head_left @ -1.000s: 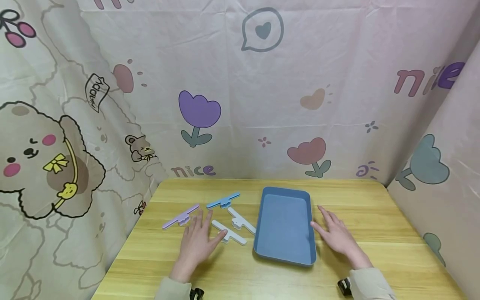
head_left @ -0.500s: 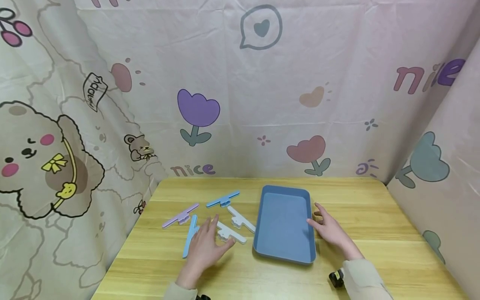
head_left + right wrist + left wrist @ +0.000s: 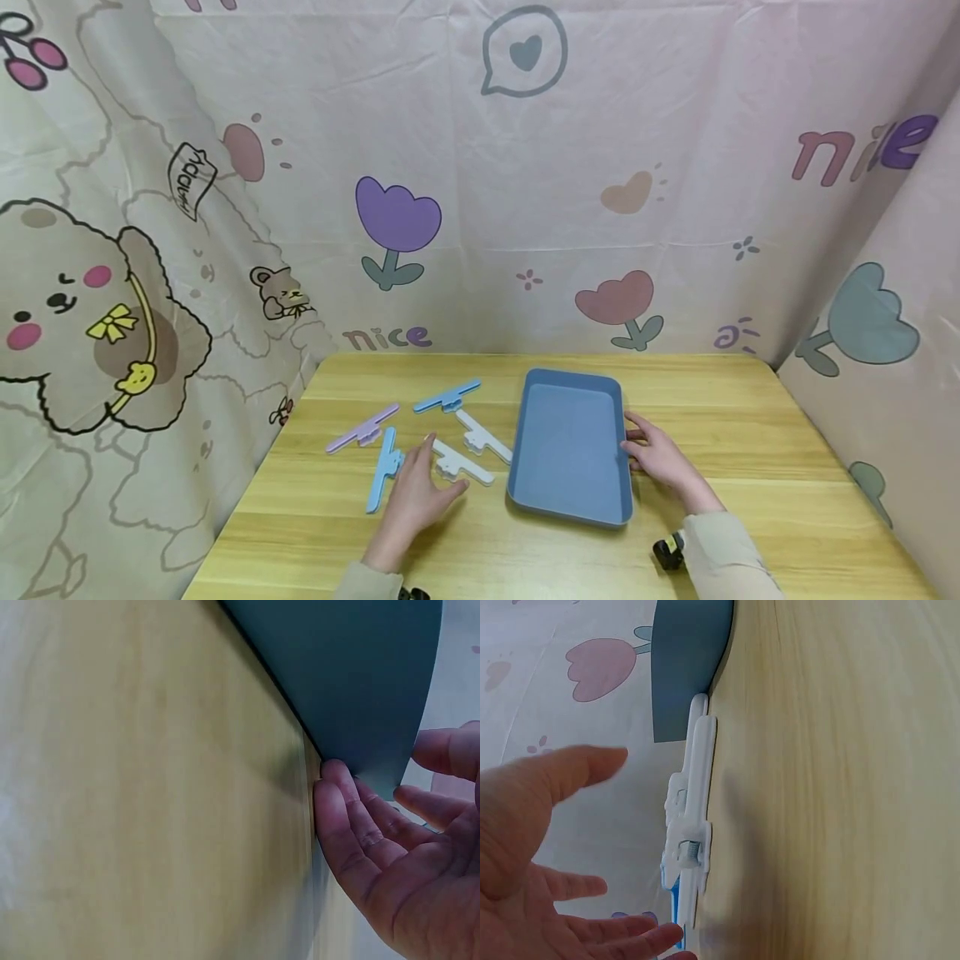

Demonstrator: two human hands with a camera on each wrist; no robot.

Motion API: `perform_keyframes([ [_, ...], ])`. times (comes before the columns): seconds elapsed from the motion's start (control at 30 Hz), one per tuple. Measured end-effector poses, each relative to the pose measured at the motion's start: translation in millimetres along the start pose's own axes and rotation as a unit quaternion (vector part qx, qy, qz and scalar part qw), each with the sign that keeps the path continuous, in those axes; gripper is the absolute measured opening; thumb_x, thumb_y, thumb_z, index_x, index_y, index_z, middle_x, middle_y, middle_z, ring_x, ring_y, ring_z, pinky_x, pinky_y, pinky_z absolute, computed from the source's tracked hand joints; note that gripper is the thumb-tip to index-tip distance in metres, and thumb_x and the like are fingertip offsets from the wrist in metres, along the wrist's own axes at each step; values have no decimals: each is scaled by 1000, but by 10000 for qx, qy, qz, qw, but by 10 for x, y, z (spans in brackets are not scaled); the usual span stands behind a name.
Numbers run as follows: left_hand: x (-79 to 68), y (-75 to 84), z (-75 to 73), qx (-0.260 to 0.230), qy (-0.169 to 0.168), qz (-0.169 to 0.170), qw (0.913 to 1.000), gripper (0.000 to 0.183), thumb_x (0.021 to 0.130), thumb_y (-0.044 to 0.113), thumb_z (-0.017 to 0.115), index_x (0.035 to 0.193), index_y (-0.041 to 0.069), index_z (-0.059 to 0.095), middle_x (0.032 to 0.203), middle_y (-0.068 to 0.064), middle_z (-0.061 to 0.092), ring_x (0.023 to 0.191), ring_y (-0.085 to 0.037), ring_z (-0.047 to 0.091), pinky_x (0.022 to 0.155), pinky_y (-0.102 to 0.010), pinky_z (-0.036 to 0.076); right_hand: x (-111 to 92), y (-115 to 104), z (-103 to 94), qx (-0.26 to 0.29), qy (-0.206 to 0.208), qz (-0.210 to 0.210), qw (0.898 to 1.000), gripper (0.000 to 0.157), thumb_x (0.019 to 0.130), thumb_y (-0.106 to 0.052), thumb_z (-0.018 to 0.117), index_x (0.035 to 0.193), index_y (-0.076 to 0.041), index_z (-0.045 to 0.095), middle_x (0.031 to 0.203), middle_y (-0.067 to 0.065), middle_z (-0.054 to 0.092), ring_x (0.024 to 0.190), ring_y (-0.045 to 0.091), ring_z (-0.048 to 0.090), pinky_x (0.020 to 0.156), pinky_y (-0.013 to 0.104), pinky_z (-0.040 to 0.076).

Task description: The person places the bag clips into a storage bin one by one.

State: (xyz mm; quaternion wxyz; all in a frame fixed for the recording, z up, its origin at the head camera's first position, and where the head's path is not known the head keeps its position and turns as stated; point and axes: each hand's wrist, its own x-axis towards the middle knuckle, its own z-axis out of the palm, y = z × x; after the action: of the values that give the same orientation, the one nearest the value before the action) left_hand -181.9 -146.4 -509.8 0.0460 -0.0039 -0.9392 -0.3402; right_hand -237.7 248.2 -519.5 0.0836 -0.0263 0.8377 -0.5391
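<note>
A white bag clip [image 3: 461,462] lies under the spread thumb and fingers of my left hand [image 3: 420,492]. In the left wrist view that hand [image 3: 547,847] is relaxed beside the white clip [image 3: 699,787], holding nothing. A light blue clip [image 3: 382,471] lies just left of the hand, partly covered by its fingers. My right hand [image 3: 660,458] is at the right side of the blue-grey tray [image 3: 570,518]. In the right wrist view its thumb meets the rim and its curled fingers [image 3: 337,817] press low on the outer wall.
A second white clip [image 3: 483,437] lies close to the tray's left wall. Behind are another blue clip [image 3: 447,396] and a purple clip [image 3: 363,429]. A wooden table [image 3: 712,392] carries everything, with a printed cloth [image 3: 480,208] hanging around it.
My left hand has moved right and toward me, uncovering the blue clip at its left. My right hand has come from beside the tray onto its right rim, its fingers curling in.
</note>
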Motion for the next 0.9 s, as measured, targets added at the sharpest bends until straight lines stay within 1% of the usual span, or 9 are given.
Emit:
perform_keyframes([
  [0.1, 28, 10, 23, -82, 23, -99, 9999, 95, 73, 33, 85, 148, 0, 37, 140, -32, 43, 122, -51, 46, 97, -65, 40, 4, 8, 1, 87, 24, 68, 9999, 62, 98, 1, 51, 152, 6, 21, 130, 37, 45, 88, 25, 62, 68, 35, 57],
  [0.23, 79, 12, 46, -182, 100, -99, 9997, 89, 72, 24, 86, 144, -2, 41, 136, -33, 46, 121, -51, 47, 97, -64, 40, -3, 6, -6, 239, -6, 98, 9997, 63, 98, 1, 51, 152, 6, 20, 130, 39, 44, 89, 25, 62, 69, 35, 57],
  [0.33, 118, 4, 59, -225, 178, -122, 9995, 85, 71, 20, 86, 141, -5, 43, 132, -32, 51, 118, -50, 50, 95, -62, 43, -9, 3, -10, 327, -32, 97, 9994, 63, 98, 0, 52, 152, 7, 20, 130, 39, 44, 90, 25, 62, 70, 36, 57],
  [0.47, 163, -16, 78, -183, 202, -224, 9994, 82, 71, 19, 87, 136, -10, 47, 110, -24, 63, 98, -39, 61, 82, -53, 52, -9, 0, -5, 410, -51, 136, 9991, 64, 98, 1, 52, 152, 6, 19, 130, 40, 43, 90, 24, 62, 70, 35, 57],
  [0.57, 185, -29, 90, -89, 197, -307, 9993, 77, 70, 21, 87, 130, -11, 52, 94, -15, 65, 84, -30, 62, 71, -46, 55, -7, -5, 3, 476, -11, 229, 9986, 64, 98, 1, 52, 153, 5, 20, 130, 38, 44, 88, 23, 62, 69, 35, 56],
  [0.67, 201, -35, 104, 35, 237, -353, 9991, 71, 70, 23, 87, 125, -10, 57, 92, -13, 66, 81, -27, 63, 68, -44, 54, -6, -5, 5, 522, -19, 250, 9983, 64, 98, 1, 51, 153, 5, 19, 130, 38, 44, 87, 22, 62, 69, 35, 56],
  [0.83, 221, -45, 127, 172, 282, -383, 9987, 62, 71, 23, 86, 118, -8, 62, 92, -14, 68, 79, -27, 63, 63, -43, 53, -11, -15, -2, 528, -57, 199, 9984, 64, 98, 0, 51, 152, 6, 18, 129, 38, 44, 87, 24, 61, 69, 37, 56],
  [0.9, 224, -49, 133, 204, 289, -388, 9986, 55, 72, 23, 85, 113, -7, 64, 92, -14, 68, 77, -27, 63, 62, -42, 53, -13, -16, -3, 514, -78, 200, 9984, 64, 98, 0, 51, 152, 6, 18, 129, 39, 44, 87, 24, 62, 69, 37, 56],
])
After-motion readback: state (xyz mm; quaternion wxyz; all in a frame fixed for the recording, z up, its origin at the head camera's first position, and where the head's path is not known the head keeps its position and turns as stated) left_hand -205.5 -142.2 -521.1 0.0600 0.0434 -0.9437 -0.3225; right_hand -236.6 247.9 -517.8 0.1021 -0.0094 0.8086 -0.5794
